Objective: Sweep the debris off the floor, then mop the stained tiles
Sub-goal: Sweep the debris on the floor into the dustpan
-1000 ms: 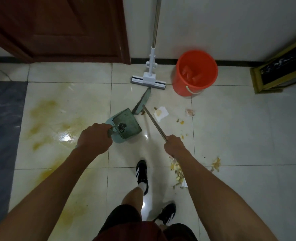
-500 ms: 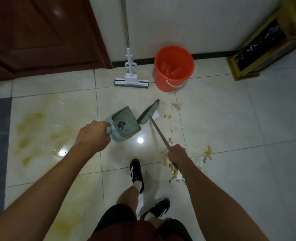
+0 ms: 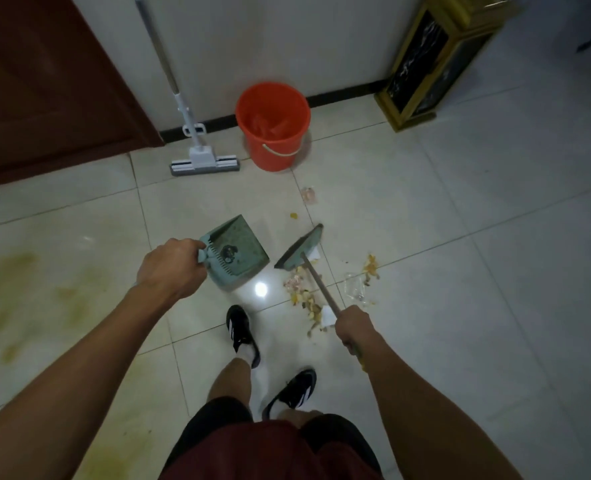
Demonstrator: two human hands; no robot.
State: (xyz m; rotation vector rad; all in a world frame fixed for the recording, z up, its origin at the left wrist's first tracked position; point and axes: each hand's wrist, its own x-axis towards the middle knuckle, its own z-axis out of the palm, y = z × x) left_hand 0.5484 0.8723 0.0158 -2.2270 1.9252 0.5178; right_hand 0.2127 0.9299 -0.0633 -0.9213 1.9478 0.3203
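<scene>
Pale floor tiles (image 3: 460, 209) run up to a white wall, where a mop (image 3: 202, 161) leans beside an orange bucket (image 3: 273, 126). Yellowish stains (image 3: 13, 271) mark the tiles at left. The left hand (image 3: 171, 268) grips the handle of a green dustpan (image 3: 237, 252), while the right hand (image 3: 354, 327) is curled round a broom (image 3: 302, 249) stick (bristle end just right of the pan). Debris (image 3: 304, 296) lies scattered between broom head and right hand.

Dim, wide-angle view, edges bent and blurred; one glare spot on floor tiles (image 3: 425, 306).
</scene>
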